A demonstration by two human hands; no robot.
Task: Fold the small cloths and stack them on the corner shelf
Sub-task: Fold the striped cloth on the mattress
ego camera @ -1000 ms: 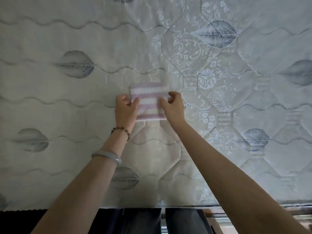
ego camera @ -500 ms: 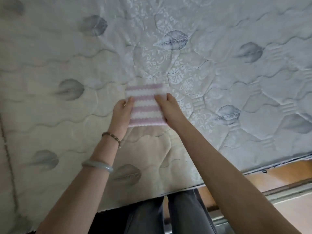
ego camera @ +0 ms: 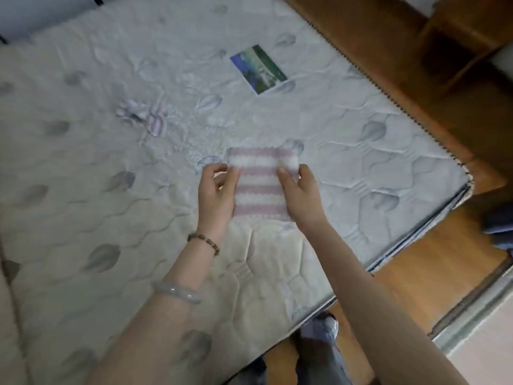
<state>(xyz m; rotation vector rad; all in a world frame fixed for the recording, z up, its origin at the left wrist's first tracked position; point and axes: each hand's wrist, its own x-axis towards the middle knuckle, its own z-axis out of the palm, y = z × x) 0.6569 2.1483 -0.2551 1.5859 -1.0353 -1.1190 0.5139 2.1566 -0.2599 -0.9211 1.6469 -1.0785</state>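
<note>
A folded cloth [ego camera: 261, 187], striped pink and white with scalloped bands, sits between the person's two hands over the near right part of a quilted mattress [ego camera: 83, 218]. Whether it lies on the mattress or is lifted just clear of it cannot be told from this angle. The left hand [ego camera: 218, 194] grips the cloth's left edge: its thumb lies flat on the top face and its fingers are curled in at the side, their tips hidden. The right hand [ego camera: 301, 195] pinches the right edge the same way, with the thumb pressed on the upper surface near the far corner and the fingers wrapped round the edge. Both hands are closed on the cloth, one on each side, with its striped middle showing between them. The left wrist wears a beaded bracelet [ego camera: 204, 241], and a pale bangle [ego camera: 177, 293] sits further up the forearm. Further away on the mattress, to the left, lies a second striped cloth [ego camera: 144, 115], crumpled and unfolded, well apart from the hands. A printed card [ego camera: 258, 69] lies flat beyond the folded cloth, towards the far right edge. Wooden furniture [ego camera: 388, 65] runs along that side of the mattress, and a wooden floor [ego camera: 433, 259] shows at the right.
</note>
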